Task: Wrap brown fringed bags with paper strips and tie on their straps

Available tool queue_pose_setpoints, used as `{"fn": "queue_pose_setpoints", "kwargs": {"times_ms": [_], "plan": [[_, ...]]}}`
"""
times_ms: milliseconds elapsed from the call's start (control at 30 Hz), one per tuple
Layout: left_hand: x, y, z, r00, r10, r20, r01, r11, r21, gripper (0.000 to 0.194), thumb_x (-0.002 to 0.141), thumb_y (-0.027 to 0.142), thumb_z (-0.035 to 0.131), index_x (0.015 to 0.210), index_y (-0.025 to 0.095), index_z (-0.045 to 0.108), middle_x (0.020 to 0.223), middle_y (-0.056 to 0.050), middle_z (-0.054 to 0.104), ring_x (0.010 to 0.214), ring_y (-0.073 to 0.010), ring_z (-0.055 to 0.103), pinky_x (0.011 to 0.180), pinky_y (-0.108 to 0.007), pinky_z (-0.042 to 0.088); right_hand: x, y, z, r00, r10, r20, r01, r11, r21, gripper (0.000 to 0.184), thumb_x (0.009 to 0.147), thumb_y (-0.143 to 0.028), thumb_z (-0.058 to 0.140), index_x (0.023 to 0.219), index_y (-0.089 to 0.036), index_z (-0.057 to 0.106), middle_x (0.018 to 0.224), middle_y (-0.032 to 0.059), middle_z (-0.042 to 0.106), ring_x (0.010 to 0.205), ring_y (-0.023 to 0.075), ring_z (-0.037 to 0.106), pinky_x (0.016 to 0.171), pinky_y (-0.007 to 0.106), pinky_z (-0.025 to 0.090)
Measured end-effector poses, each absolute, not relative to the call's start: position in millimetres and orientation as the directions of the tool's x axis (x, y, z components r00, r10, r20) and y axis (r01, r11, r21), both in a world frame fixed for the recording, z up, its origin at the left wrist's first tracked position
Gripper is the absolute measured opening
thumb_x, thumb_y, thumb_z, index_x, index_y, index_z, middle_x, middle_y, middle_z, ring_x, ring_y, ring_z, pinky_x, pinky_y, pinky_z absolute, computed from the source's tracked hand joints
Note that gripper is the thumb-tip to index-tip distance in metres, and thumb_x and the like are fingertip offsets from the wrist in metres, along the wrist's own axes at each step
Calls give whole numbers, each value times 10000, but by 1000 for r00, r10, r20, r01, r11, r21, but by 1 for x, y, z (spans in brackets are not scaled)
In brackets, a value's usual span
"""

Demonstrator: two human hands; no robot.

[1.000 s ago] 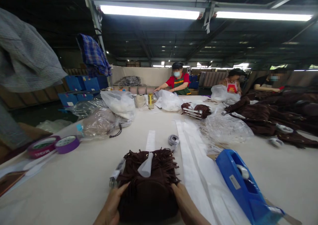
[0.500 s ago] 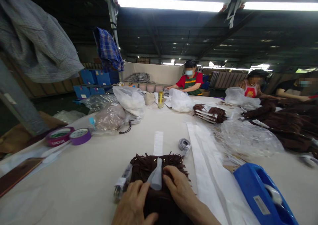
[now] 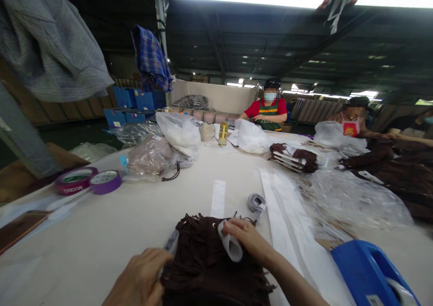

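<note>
The brown bag (image 3: 199, 263) bristles with fringe; the right hand (image 3: 249, 238) pinches its pale wrap (image 3: 233, 248); the left hand (image 3: 144, 272) curls alongside, grip unclear. Tabletop (image 3: 91, 229) stretches leftward; white strips (image 3: 289, 231) run rightward.

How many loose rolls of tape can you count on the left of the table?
2: a magenta roll and, just to its right, a purple roll. More could be hidden.

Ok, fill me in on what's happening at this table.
The person's right hand pinches a whitish, rolled sheet of soft wrapping on the upper part of a dark brown fringed item lying on the pale table. The left hand is at that item's left edge; whether it touches is unclear. A blue plastic tape dispenser stands to the right.
</note>
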State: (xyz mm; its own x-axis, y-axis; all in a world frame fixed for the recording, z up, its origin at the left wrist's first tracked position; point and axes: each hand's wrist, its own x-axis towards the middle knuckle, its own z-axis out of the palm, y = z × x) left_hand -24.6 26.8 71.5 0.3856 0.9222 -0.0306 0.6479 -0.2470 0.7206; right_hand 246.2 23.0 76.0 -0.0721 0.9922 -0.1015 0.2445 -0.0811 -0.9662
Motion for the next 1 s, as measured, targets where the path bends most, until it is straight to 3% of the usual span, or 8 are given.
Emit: {"fn": "queue_pose_setpoints", "kwargs": {"times_ms": [100, 233, 333, 433, 500, 633, 833, 1000], "plan": [[-2, 35, 91, 478, 878, 18, 555, -318, 769, 333, 633, 178, 525, 915, 252, 685, 1003, -38, 660, 979, -253, 555, 894, -305, 380, 256, 32, 80, -45, 988, -150, -33, -152, -988, 375, 782, -517, 527, 795, -157, 632, 655, 0, 580, 555, 122, 493, 509, 223, 344], [35, 40, 103, 707, 690, -154, 521, -362, 773, 224, 755, 254, 490, 896, 235, 663, 922, -30, 654, 890, -212, 569, 804, -277, 408, 257, 46, 82, -58, 982, -178, -259, -187, -948, 419, 751, -539, 560, 792, -127, 623, 651, 17, 605, 497, 107, 519, 439, 202, 329], [55, 48, 95, 726, 663, -184, 586, -455, 670, 255, 707, 222, 510, 929, 177, 628, 993, -66, 620, 942, -217, 551, 821, -283, 409, 251, 51, 81, -40, 979, -200, -331, -202, -922, 396, 702, -510, 625, 830, -136, 618, 818, 38, 634, 606, 120, 594, 535, 214, 420], [72, 57, 80, 756, 639, -143, 624, -637, 452, 481, 642, 218, 549, 1108, 101, 555, 1176, -138, 537, 1095, -270, 474, 939, -349, 368, 246, 53, 80, 4, 977, -212, -335, -199, -921, 409, 607, -481, 705, 824, -146, 619, 903, 43, 624, 788, 177, 639, 714, 275, 472], [84, 61, 72, 773, 618, -146, 625, -702, 341, 602, 611, 214, 566, 1187, 51, 501, 1219, -189, 504, 1133, -327, 434, 979, -443, 320, 244, 52, 79, 26, 976, -217, -302, -199, -932, 407, 563, -445, 739, 808, -139, 627, 877, 47, 627, 829, 196, 636, 765, 300, 467], [107, 62, 57, 784, 609, -121, 617, -746, 250, 557, 611, 157, 550, 1146, 3, 518, 1149, -231, 532, 1070, -369, 451, 954, -535, 282, 244, 47, 77, 59, 977, -203, -186, -189, -964, 361, 579, -423, 722, 797, -147, 637, 808, 41, 640, 783, 197, 631, 735, 317, 467], [109, 67, 54, 736, 672, -88, 673, -710, 210, 375, 701, 55, 441, 1053, 111, 558, 1024, -137, 606, 1000, -284, 519, 903, -434, 329, 249, 26, 65, 161, 984, -72, 121, -92, -988, 202, 648, -337, 636, 766, -173, 630, 739, 23, 628, 759, 201, 580, 724, 328, 428], [59, 73, 72, 512, 858, -29, 846, -499, 190, 321, 708, 19, 368, 942, 154, 542, 947, -85, 629, 948, -230, 554, 799, -359, 356, 257, 2, 57, 156, 981, 117, 462, 32, -886, 159, 629, -105, 568, 763, -180, 612, 796, 29, 591, 809, 199, 510, 762, 329, 362]]}}
